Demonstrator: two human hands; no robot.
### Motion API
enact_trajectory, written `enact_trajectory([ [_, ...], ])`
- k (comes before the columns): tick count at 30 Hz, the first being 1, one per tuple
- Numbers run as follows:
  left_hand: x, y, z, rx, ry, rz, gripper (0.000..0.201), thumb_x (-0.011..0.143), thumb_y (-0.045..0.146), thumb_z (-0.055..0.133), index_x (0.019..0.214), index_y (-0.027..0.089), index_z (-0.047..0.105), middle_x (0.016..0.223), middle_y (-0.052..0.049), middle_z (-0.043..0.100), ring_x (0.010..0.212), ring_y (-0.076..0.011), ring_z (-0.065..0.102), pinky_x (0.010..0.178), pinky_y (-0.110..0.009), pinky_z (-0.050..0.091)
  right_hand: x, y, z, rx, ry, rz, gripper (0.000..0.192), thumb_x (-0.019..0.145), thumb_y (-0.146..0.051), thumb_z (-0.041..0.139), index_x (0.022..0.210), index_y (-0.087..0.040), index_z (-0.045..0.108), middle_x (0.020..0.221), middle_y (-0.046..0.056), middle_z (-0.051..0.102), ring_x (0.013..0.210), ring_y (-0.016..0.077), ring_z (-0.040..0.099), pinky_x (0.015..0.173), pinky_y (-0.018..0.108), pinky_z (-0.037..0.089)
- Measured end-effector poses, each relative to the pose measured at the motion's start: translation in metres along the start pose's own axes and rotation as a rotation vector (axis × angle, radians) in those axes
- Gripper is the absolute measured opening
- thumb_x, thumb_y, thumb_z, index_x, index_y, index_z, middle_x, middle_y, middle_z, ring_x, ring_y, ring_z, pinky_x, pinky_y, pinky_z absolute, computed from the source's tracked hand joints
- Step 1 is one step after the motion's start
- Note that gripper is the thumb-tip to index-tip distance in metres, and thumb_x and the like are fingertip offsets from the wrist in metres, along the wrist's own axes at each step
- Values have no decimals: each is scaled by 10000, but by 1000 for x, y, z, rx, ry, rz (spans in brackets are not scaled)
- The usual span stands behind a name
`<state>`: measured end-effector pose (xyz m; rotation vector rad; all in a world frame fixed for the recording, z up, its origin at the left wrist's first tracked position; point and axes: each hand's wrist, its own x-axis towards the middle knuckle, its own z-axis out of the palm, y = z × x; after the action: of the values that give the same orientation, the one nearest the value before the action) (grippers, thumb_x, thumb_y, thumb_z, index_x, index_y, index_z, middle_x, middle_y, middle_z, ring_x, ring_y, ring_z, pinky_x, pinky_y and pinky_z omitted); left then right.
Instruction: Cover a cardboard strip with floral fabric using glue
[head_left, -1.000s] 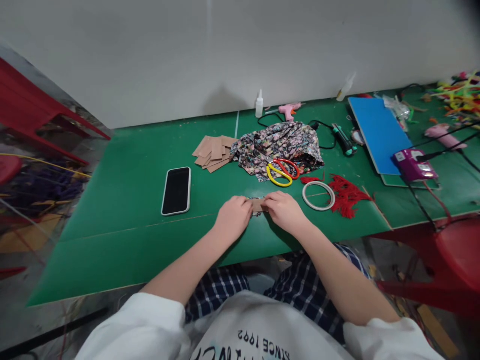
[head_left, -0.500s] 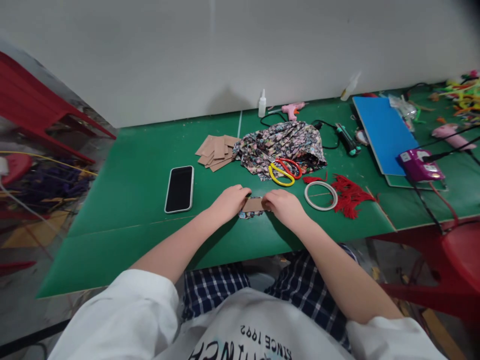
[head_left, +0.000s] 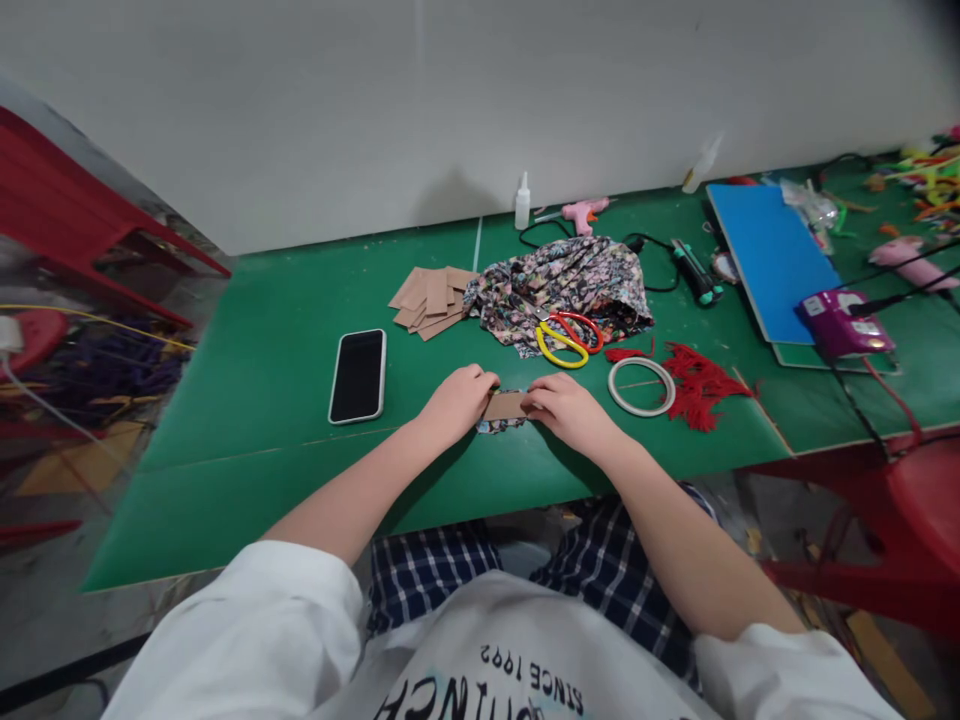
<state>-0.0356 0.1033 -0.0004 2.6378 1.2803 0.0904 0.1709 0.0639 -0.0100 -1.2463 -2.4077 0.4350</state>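
One cardboard strip (head_left: 505, 406) lies on the worktop (head_left: 262, 330) in front of the person, over one small piece of patterned cloth (head_left: 504, 427) whose edge shows along its near side. The left hand (head_left: 457, 400) has its fingers closed on the strip's left end; the right hand (head_left: 568, 408) pinches the right end.

Just beyond are one pair of scissors (head_left: 568, 364), with one yellow and one red handle, and one crumpled floral cloth (head_left: 562, 280) under its tip. Left of the cloth is a pile of cardboard pieces (head_left: 431, 300), overlapping too much to count. One phone (head_left: 358, 376) lies left of the hands, its screen dark. To the right are one white ring (head_left: 642, 412) and a bunch of red threads (head_left: 697, 385).

Farther out are two bottles, one white (head_left: 523, 205) and one clear (head_left: 697, 172), two pink glue guns, one behind the floral cloth (head_left: 581, 214) and one at far right (head_left: 907, 262), one blue board (head_left: 772, 260), and one purple box (head_left: 847, 325) whose white labels are too small to read.

The white shirt (head_left: 480, 660) reads "SINCE 1992", upside down; its larger lettering is partly folded.
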Motion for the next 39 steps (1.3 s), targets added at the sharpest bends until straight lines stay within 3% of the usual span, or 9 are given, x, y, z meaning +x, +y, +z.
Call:
enact_trajectory([
  [8, -3, -5, 5, -1, 96, 38, 171, 883, 231, 454, 932, 168, 605, 857, -61, 552, 837, -186, 516, 777, -315, 429, -1, -1, -3, 42, -33, -9, 110, 775, -154, 612, 878, -165, 648, 938, 71, 613, 895, 182, 518, 809, 309, 425],
  [13, 4, -9, 9, -42, 211, 25, 287, 850, 394, 524, 1023, 173, 589, 1092, -104, 535, 1135, -258, 444, 944, -414, 376, -1, -1, -3, 45, -28, -5, 120, 784, -167, 602, 892, -166, 654, 976, 81, 614, 922, 186, 519, 832, 324, 427],
  [16, 12, -13, 12, -122, 171, 8, 389, 834, 406, 547, 1146, 174, 534, 1286, -131, 438, 1308, -297, 279, 1037, -457, 295, -2, -1, -3, 49, -23, -10, 123, 789, -165, 594, 895, -178, 654, 985, 78, 613, 929, 188, 520, 837, 332, 428],
  [20, 16, -16, 13, -210, 92, -49, 475, 810, 452, 564, 1202, 191, 503, 1384, -133, 347, 1355, -317, 176, 1068, -482, 243, -2, -2, -4, 51, -28, -10, 121, 793, -161, 587, 892, -182, 654, 984, 76, 610, 937, 190, 520, 840, 333, 426],
  [39, 17, -14, 12, -201, 83, -69, 461, 804, 421, 585, 1195, 186, 519, 1378, -136, 358, 1349, -315, 192, 1068, -474, 237, -4, -5, -5, 44, -55, 1, 107, 790, -164, 594, 874, -171, 660, 965, 80, 605, 916, 186, 513, 830, 320, 426],
])
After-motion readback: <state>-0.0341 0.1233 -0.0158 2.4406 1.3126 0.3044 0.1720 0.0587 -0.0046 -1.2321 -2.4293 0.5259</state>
